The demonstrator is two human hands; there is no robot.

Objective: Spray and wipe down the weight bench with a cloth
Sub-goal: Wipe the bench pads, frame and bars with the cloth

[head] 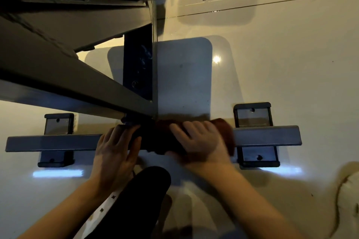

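Head view looks down at the bench's base crossbar (64,142); my right hand (200,141) presses the dark red cloth (223,132) flat on the bar, fingers straight and spread; my left hand (114,149) rests beside it on the bar, fingers relaxed; the floor (291,64) is pale and glossy.

the right hand (200,139) is smeared with motion blur, so how its fingers lie cannot be read. the dark red cloth (223,132) is mostly covered by that hand and blurred at its edges. the weight bench (77,87) frame runs out past the top and left edges. the cross bar (268,135) is hidden in the middle by cloth and hands.
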